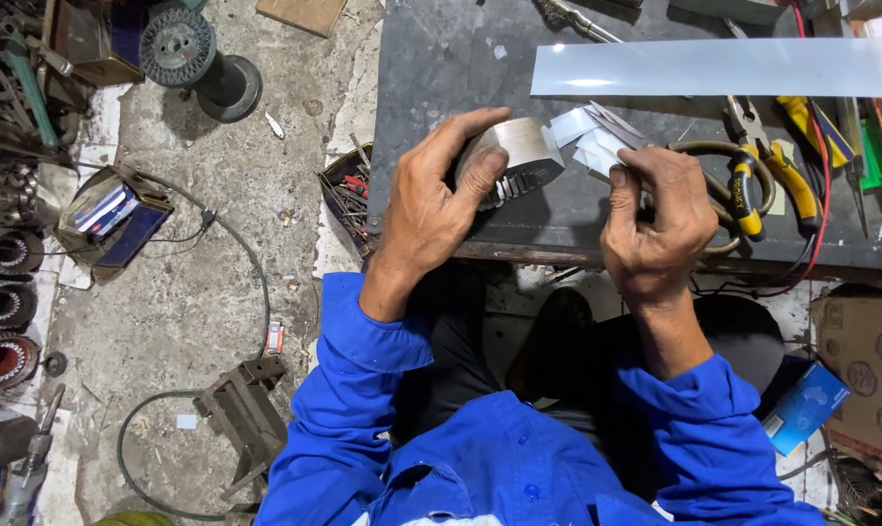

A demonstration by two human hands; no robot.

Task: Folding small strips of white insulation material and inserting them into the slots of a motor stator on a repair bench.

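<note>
- The left hand (439, 200) was raised ahead of the body, back toward the camera, its fingers curled in a firm grasp — thumb stretched up and over, forefinger bent down beside it.
- The left wrist was bare; the forearm ran back and down into a blue sleeve, cuff pushed just past the wrist.
- The right hand (657, 222) sat level with the left and well apart from it, back also upward, knuckles bunched.
- Its thumb and forefinger met in a fine pinch at the upper left of the hand — the other fingers folded into the palm.
- The right forearm slanted down into a matching blue sleeve, both elbows bent and tucked near the torso.
</note>
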